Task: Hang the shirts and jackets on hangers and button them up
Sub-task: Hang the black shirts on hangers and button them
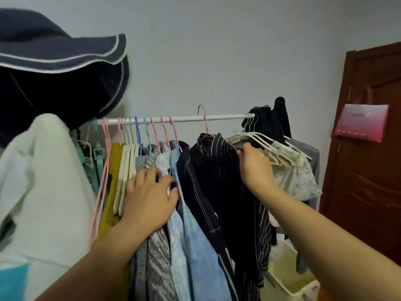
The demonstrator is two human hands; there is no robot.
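Shirts already fill the left stretch of the rail (186, 118), where my left hand (149, 196) rests with loosely curled fingers on the pale blue shirt (195, 242), holding that bunch aside. Just right of it, the dark striped shirt (219, 170) sits on a pink hanger (204, 120) whose hook rides above the rail, apparently not yet seated. My right hand (252, 164) pinches its shoulder; whether it is buttoned I cannot tell.
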